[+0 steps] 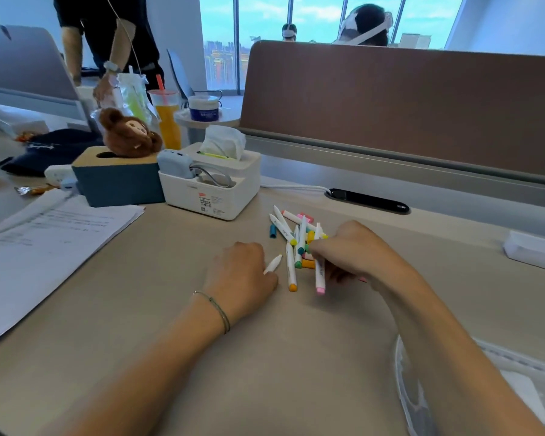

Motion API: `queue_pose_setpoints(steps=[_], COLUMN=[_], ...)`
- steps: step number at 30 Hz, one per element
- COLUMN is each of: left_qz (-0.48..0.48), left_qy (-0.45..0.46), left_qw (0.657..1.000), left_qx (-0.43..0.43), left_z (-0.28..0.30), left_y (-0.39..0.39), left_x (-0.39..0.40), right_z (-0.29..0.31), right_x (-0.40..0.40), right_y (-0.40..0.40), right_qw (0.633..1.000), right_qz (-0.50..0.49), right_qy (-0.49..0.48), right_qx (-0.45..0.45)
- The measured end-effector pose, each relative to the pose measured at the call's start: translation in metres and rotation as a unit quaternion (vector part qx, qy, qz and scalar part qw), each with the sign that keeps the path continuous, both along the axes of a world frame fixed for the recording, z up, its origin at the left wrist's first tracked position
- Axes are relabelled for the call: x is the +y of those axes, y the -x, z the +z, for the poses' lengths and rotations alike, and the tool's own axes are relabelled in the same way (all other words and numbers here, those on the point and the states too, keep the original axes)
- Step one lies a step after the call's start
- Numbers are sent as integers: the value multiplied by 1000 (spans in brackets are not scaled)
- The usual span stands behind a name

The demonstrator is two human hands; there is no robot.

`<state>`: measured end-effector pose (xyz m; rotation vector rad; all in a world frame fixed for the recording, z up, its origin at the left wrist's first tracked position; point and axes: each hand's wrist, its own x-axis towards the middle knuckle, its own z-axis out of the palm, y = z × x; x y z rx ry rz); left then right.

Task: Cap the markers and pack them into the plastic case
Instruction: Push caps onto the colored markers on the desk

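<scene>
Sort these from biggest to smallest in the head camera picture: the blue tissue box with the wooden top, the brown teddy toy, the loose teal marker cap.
1. Blue tissue box with the wooden top
2. Brown teddy toy, sitting on that box
3. Loose teal marker cap, far smaller, though nearer the camera

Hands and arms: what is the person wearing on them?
Both arms are bare, with no sleeves showing. The left hand has a thin dark cord bracelet around the wrist. The right hand shows no bracelet, watch or glove, and no rings can be seen on the fingers that show.
</scene>
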<state>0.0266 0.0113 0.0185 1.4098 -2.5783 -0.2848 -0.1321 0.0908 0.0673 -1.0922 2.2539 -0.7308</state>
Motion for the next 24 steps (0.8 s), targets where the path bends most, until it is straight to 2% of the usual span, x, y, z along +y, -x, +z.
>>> queue_pose_setpoints(steps=[2,4,5,7,8,9,10,12,13,14,19,21,24], left_qz=[10,33,51,94,111,122,124,79,53,35,18,24,25], left_qy=[-12,-118,-204,-397,-445,-451,-421,-273,-202,-158,-21,-19,-74], left_qw=[1000,987,959,850,806,795,817,919,952,969,999,998,996], left_qx=[-2,106,189,334,374,388,375,272,223,184,47,51,51], left_z=[4,7,9,15,17,18,17,13,11,9,7,6,3], left_y=[-3,-5,-4,2,6,12,19,37,47,57,87,87,84], left_x=[-7,-19,-25,-35,-41,-48,-58,-76,-82,-87,-91,-93,-100], right_z=[5,7,7,8,10,11,11,11,10,10,5,-1,-11], right_x=[-1,-3,-6,-13,-17,-23,-29,-43,-51,-57,-76,-79,-86], right_y=[1,3,5,10,13,17,20,29,33,36,55,62,68], right_qw=[999,999,999,999,999,998,998,999,1000,1000,996,995,993], right_qz=[10,24,23,10,-1,-13,-20,-21,-18,-16,-13,-8,-7], right_qy=[16,18,18,18,22,25,25,18,12,8,-2,-13,-35], right_qx=[-33,-40,-37,-32,-40,-50,-53,-33,-11,15,88,100,116])
